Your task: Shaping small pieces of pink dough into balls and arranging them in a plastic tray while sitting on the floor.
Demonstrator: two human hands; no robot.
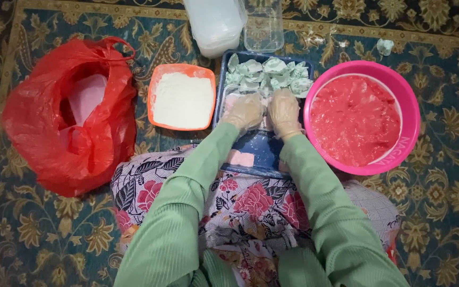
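Two gloved hands, left hand (244,110) and right hand (285,112), side by side at centre, each grip curled shut on a small pink piece (264,123) over the blue tray (261,149). Folded pale green pieces (269,74) already heaped at the tray's 12 o'clock end; one pink slab (240,158) left at 7 o'clock. Pink basin (411,114) of red paste crowding 3 o'clock, orange tub (181,95) of white powder at 9 o'clock, red bag (70,114) beyond. Open tray floor only towards 6 o'clock.

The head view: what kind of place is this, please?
Probably a home floor used for food preparation: the person sits on a patterned carpet, with a pink bowl of red paste and an orange tray of white powder close by.
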